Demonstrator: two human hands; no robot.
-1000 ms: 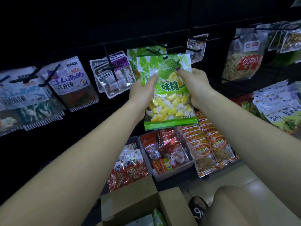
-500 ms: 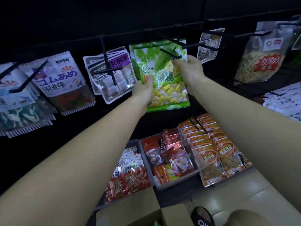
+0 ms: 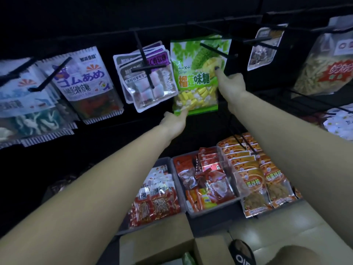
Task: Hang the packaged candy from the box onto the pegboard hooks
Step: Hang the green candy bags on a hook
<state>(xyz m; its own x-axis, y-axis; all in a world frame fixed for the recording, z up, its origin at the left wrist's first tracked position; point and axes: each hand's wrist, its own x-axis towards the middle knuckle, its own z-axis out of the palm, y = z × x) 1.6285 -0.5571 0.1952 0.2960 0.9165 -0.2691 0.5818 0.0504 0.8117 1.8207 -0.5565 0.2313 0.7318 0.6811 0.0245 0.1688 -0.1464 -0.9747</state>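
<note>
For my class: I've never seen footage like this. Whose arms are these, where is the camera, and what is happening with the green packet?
The camera sits on a person's head, looking forward and down, so the two bare arms are that person's own. This is a shop display: candy bags hang on black hooks. The green durian candy bag hangs on a hook. The left hand touches its bottom edge; the right hand touches its right side with straight fingers. Below are bins of red snack packs and an open cardboard box.
</note>
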